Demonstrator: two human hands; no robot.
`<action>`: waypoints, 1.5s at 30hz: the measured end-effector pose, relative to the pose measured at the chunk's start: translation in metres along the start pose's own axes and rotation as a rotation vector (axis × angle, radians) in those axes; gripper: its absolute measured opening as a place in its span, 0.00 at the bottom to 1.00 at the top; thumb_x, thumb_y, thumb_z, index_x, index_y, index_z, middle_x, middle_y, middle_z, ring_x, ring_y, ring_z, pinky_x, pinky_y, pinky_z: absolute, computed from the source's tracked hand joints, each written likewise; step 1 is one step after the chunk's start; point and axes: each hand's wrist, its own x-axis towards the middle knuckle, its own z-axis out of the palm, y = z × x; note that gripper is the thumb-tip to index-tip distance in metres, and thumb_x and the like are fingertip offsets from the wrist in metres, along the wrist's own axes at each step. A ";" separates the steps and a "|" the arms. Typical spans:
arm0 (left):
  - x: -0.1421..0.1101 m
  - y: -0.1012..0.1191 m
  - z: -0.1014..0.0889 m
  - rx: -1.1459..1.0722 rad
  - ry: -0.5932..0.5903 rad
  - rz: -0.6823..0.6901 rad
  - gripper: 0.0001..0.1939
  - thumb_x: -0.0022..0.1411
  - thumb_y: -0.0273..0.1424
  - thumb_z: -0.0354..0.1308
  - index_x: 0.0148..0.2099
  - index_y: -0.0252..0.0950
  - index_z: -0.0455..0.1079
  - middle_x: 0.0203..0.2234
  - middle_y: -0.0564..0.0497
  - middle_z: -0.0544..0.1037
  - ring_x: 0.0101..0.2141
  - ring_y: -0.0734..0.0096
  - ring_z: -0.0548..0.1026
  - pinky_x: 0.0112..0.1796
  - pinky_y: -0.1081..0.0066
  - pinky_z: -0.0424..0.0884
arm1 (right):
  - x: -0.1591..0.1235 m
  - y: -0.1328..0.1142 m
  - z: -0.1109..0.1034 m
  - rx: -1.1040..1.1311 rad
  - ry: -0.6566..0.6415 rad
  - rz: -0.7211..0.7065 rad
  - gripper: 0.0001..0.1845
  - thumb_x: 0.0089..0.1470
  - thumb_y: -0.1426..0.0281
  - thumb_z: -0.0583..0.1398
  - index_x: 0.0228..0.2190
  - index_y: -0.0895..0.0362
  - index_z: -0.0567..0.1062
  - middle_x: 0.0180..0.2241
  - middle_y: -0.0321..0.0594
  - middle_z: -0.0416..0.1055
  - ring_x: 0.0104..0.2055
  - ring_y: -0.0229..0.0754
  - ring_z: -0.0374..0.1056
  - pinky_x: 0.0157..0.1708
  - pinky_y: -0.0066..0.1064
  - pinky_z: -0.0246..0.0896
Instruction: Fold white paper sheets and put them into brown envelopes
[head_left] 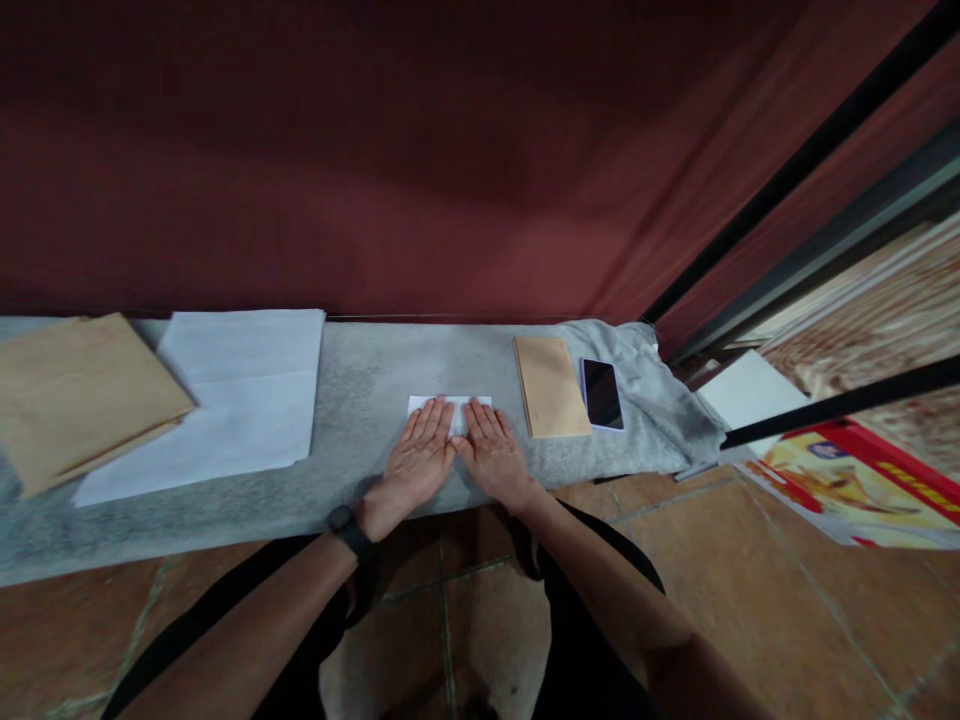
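Observation:
A small piece of white paper lies on the grey cloth-covered surface, mostly hidden beneath my two hands. My left hand rests flat on its left part, fingers stretched out and pointing away from me. On the right part lies my right hand, also flat with the fingers extended. The thumbs come close together in the middle, near the paper's lower edge. A strip of white shows between the hands and beyond the fingertips. Neither hand grips anything.
A tan notebook and a phone lie to the right. At the left, brown paper envelopes overlap large white sheets. A dark red wall rises behind. A colourful box and black bars stand at right.

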 end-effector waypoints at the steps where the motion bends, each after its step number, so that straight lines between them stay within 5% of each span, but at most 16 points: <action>1: 0.000 -0.001 -0.001 -0.003 0.004 -0.011 0.32 0.71 0.34 0.39 0.72 0.24 0.50 0.71 0.36 0.51 0.71 0.57 0.47 0.68 0.56 0.49 | 0.000 0.001 0.000 -0.006 0.002 0.003 0.34 0.71 0.56 0.46 0.67 0.66 0.57 0.69 0.50 0.50 0.72 0.49 0.46 0.70 0.44 0.40; 13: -0.002 0.002 -0.006 -0.058 0.041 -0.141 0.38 0.70 0.49 0.44 0.73 0.31 0.49 0.71 0.35 0.50 0.71 0.50 0.45 0.67 0.49 0.47 | -0.003 0.011 -0.006 -0.012 -0.016 0.034 0.35 0.70 0.56 0.49 0.68 0.64 0.54 0.69 0.54 0.50 0.71 0.53 0.47 0.68 0.49 0.43; 23: -0.004 0.004 -0.011 -0.031 0.011 -0.135 0.37 0.70 0.48 0.46 0.72 0.31 0.51 0.72 0.34 0.47 0.71 0.47 0.45 0.68 0.49 0.44 | -0.004 0.015 -0.005 -0.041 -0.016 0.023 0.31 0.71 0.62 0.47 0.68 0.66 0.55 0.70 0.55 0.49 0.72 0.52 0.47 0.68 0.48 0.43; 32: -0.014 0.002 -0.014 -0.059 0.027 0.073 0.31 0.73 0.40 0.41 0.71 0.30 0.52 0.70 0.40 0.56 0.70 0.60 0.49 0.69 0.56 0.46 | -0.002 0.015 -0.008 -0.034 -0.026 0.047 0.30 0.71 0.64 0.47 0.68 0.66 0.55 0.69 0.54 0.50 0.72 0.51 0.47 0.68 0.47 0.43; 45: -0.033 -0.006 -0.027 -0.128 -0.060 0.311 0.34 0.71 0.48 0.46 0.72 0.41 0.51 0.71 0.45 0.53 0.70 0.62 0.49 0.68 0.57 0.48 | 0.005 0.022 -0.011 0.001 -0.066 0.111 0.29 0.71 0.63 0.47 0.68 0.61 0.57 0.69 0.49 0.52 0.71 0.51 0.49 0.67 0.48 0.47</action>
